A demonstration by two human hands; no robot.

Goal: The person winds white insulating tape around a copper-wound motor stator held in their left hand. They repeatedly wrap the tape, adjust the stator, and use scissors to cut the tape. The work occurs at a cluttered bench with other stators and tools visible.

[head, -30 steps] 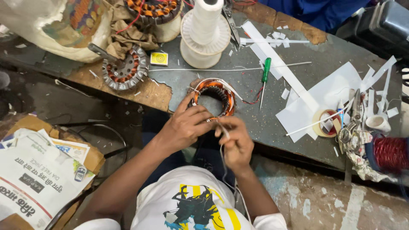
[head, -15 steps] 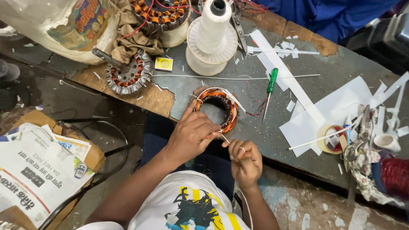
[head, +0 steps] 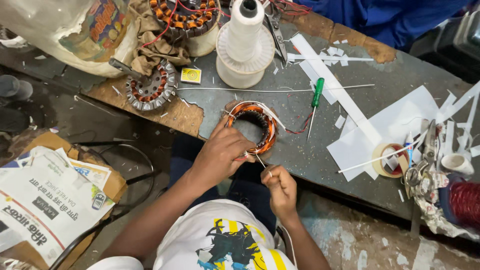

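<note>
**Thread drawn tight at the stator winding**

The grey bench [head: 320,150] fills most of the view, its near edge running on a slant above the person's lap. Taking the copper-wound stator [head: 252,127] near that edge as the landmark: up and to its left lies a bulky pale sack [head: 65,35], and down to its left, off the bench, a folded newspaper [head: 45,200] rests on a cardboard box. Right of the stator are white paper sheets and strips [head: 390,125]. Directly above it stands a large cone of white thread [head: 245,42]; left of it, a bare stator core [head: 150,90] with empty slots. Further right sit a roll of tape [head: 387,160] and, closer in, a green-handled screwdriver [head: 315,102].

The left hand [head: 220,155] is closed over the stator's near rim, fingers pressing on the coil to steady it. The right hand [head: 280,187] is below the stator, off the bench edge, closed in a fist around a thin white thread [head: 260,161] that runs taut up to the winding — whether it also holds a needle I cannot tell.

By the look of it, the step in hand is lacing the coil ends: one stitch being pulled snug. The next move would call for holding that tension while the thread is passed around the winding — without slackening the left-hand grip.
</note>
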